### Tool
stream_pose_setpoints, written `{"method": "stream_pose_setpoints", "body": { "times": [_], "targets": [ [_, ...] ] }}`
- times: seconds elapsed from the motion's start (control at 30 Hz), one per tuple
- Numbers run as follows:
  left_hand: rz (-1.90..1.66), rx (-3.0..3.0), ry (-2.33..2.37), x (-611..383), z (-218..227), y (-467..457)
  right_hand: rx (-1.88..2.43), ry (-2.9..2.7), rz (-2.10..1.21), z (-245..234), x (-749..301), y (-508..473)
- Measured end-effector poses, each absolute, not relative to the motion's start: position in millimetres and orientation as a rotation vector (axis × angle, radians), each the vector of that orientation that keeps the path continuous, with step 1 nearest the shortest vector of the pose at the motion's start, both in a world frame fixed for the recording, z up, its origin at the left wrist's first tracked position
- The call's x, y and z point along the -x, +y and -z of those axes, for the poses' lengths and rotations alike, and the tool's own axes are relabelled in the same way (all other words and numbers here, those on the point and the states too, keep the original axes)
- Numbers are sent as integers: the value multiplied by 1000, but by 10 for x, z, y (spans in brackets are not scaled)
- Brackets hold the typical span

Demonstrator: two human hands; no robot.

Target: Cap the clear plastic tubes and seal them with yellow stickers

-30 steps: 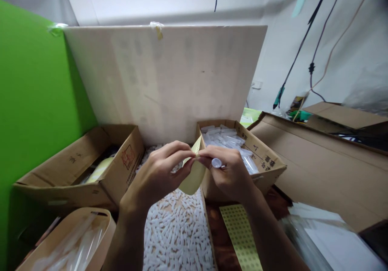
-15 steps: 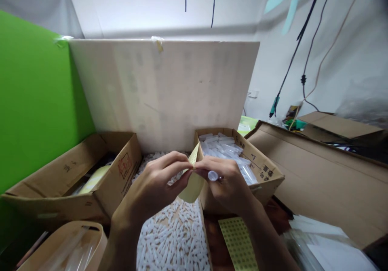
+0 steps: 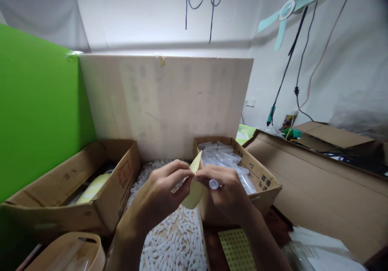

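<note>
My left hand [image 3: 169, 186] is closed, pinching a bent yellow sticker sheet [image 3: 192, 197] printed with rows of small marks. The fingertips of my right hand [image 3: 228, 190] meet the left ones at the sheet's edge; whether a sticker is between them is too small to tell. Tucked in the curled fingers of my right hand is a translucent plastic tube [image 3: 214, 184], its round end facing me. Below both hands lie many small white plastic pieces [image 3: 172, 244] in a shallow box. A second yellow sticker sheet [image 3: 237, 250] lies flat beneath my right forearm.
Clear tubes [image 3: 222, 154] fill a cardboard box [image 3: 266, 186] behind my right hand. Another cardboard box [image 3: 101, 210] with yellow sheets stands left. At lower left is a beige container [image 3: 98, 244] holding clear plastic. A tall pale board [image 3: 169, 101] rises behind; plastic-wrapped papers [image 3: 327, 248] lie at lower right.
The camera view has tilted up slightly, so everything sits lower in the picture. Both hands keep nearly the same pinch on the sticker sheet, and the tube stays in my right hand.
</note>
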State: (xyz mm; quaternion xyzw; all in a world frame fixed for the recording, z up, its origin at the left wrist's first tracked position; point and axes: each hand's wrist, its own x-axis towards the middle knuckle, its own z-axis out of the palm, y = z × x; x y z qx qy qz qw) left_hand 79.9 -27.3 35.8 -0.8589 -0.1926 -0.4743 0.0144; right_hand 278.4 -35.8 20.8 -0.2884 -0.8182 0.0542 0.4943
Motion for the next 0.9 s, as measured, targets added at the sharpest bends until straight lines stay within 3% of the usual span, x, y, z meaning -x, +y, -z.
{"method": "stream_pose_setpoints", "body": {
  "times": [0.37,0.9],
  "targets": [
    [1556,2683,-578,-756,-370,-307,709,-2037,-226,-270,-2811,-450],
    [1557,2636,-636,-805,-373,-331,747,-1911,-118,-258,-2788,-436]
  ]
}}
